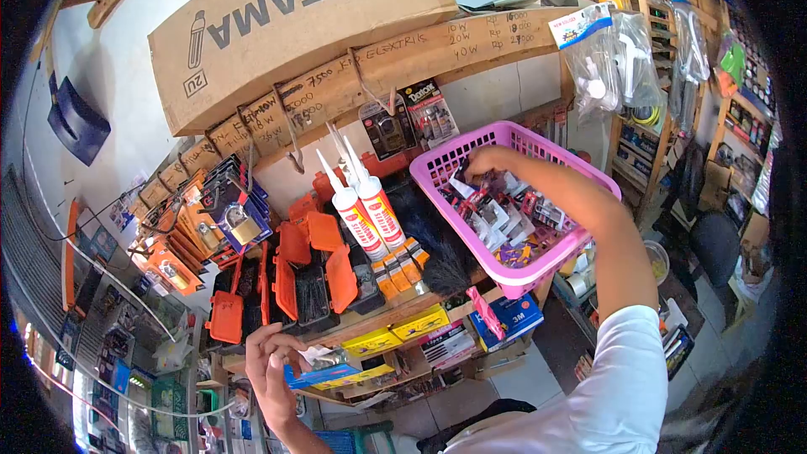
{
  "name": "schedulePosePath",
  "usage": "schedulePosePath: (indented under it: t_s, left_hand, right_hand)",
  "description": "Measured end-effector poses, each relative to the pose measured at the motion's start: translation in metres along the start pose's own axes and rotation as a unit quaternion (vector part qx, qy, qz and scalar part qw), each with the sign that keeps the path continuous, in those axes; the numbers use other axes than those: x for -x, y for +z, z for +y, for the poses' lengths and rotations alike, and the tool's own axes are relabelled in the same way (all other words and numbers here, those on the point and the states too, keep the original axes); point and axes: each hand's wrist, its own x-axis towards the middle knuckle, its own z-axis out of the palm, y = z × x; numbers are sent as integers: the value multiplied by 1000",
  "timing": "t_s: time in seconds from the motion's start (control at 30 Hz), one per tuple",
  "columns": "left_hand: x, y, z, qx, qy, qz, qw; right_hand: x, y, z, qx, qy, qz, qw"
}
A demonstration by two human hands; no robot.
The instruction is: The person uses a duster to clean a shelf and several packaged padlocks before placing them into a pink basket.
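My right hand reaches over the near rim into a pink plastic basket. Its fingers are bent around a small dark packet at the basket's far left corner; the fingertips are partly hidden. Small blister packs and purple-orange sachets fill the basket. Lower left, my left hand is raised at the shelf edge, fingers loosely bent and apart, with nothing visible in them. Beside it lie a blue and yellow box and a whitish plastic piece.
Two white sealant tubes stand upright left of the basket, near open orange-lidded cases. Padlock packs hang on hooks. A large cardboard box rests above. Bagged goods hang at right.
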Motion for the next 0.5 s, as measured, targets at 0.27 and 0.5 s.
schedulePosePath:
  t_s: [0.27, 0.5]
  left_hand:
    - [2, 13, -6, 6, -27, -51, 998]
    - [2, 25, -4, 45, -26, -123, 991]
  right_hand:
    - [20, -50, 36, -91, -202, 119, 968]
    - [106, -19, 7, 368, -76, 151, 914]
